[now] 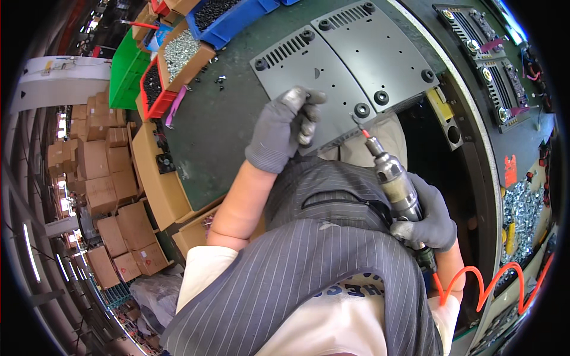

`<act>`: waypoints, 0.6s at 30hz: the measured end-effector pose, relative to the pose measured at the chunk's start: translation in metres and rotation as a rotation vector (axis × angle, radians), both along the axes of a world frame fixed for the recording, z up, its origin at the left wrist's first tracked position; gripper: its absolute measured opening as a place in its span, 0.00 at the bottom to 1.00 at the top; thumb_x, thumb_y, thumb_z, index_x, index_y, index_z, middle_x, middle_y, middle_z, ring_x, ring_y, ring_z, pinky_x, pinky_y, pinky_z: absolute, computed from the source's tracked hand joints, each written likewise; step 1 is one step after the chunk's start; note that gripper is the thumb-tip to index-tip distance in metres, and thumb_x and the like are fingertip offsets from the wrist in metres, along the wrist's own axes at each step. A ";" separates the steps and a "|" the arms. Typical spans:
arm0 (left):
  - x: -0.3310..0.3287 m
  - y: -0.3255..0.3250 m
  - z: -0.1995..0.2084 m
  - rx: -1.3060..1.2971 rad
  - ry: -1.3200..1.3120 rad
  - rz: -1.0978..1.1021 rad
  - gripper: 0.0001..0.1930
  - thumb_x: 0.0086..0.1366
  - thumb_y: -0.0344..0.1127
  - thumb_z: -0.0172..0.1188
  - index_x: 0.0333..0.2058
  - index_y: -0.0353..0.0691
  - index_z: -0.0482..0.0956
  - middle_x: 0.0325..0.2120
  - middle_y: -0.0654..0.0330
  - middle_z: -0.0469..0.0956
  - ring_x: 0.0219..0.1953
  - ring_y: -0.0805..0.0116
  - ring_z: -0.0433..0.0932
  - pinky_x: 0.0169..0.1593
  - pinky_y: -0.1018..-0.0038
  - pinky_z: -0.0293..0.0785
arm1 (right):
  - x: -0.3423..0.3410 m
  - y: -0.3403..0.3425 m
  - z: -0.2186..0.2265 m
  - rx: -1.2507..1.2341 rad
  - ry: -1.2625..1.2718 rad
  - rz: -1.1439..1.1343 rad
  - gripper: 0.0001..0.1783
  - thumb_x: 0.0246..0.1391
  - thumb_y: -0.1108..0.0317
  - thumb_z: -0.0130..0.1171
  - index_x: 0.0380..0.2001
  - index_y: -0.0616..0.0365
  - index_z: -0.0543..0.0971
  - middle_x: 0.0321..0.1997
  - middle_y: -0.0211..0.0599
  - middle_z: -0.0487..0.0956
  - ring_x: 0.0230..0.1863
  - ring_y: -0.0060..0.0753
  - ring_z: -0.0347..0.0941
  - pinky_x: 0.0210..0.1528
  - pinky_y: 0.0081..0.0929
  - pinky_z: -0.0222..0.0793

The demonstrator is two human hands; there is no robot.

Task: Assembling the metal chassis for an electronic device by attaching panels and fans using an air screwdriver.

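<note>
Two grey metal panels [371,50] lie side by side on the green bench, with vent slots at their far ends. Round black rubber feet [380,97] sit near their corners. My left hand [288,121], in a grey glove, hovers over the nearer part of the left panel. Its fingers are curled in; whatever they pinch is too small to make out. My gloved right hand [428,216] is wrapped around a pneumatic screwdriver [396,185]. The driver's bit points toward the rubber foot [361,110] at the left panel's near right corner, just short of it.
At the far left stand a red bin [159,104], a cardboard box of silver screws [181,54], a blue bin [234,22] and a green bin [127,74]. A red coiled air hose [480,279] trails right. Slotted dark assemblies [496,77] and loose metal hardware [522,216] lie right.
</note>
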State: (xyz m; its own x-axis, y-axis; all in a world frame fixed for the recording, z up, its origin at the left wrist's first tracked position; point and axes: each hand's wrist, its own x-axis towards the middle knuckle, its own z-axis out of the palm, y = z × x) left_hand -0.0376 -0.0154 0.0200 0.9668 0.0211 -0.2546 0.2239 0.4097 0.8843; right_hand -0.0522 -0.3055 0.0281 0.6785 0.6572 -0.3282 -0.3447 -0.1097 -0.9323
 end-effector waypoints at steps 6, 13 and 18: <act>-0.013 -0.002 0.013 0.030 0.017 -0.009 0.18 0.68 0.43 0.45 0.38 0.34 0.76 0.21 0.65 0.73 0.18 0.84 0.67 0.19 0.87 0.61 | 0.002 0.033 0.003 0.078 -0.087 0.069 0.43 0.27 0.56 0.73 0.49 0.65 0.69 0.32 0.33 0.74 0.31 0.24 0.69 0.38 0.22 0.66; -0.024 0.001 0.010 -0.078 -0.021 -0.025 0.17 0.68 0.43 0.45 0.38 0.34 0.76 0.20 0.67 0.70 0.17 0.84 0.65 0.20 0.88 0.61 | -0.012 0.041 0.010 0.020 -0.095 0.098 0.42 0.28 0.56 0.73 0.48 0.65 0.70 0.31 0.33 0.74 0.31 0.24 0.69 0.37 0.22 0.66; -0.033 -0.006 0.021 0.080 -0.092 -0.012 0.15 0.67 0.41 0.48 0.38 0.34 0.76 0.20 0.66 0.71 0.18 0.84 0.67 0.20 0.88 0.61 | -0.019 0.036 0.010 0.073 -0.053 0.135 0.41 0.28 0.58 0.73 0.48 0.65 0.70 0.30 0.31 0.74 0.29 0.22 0.68 0.35 0.20 0.66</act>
State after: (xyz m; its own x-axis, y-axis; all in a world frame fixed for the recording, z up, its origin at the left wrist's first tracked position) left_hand -0.0701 -0.0210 0.0408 0.9863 0.0259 -0.1626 0.1447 0.3345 0.9312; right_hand -0.0716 -0.2698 0.0380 0.5978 0.7643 -0.2419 -0.2814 -0.0825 -0.9560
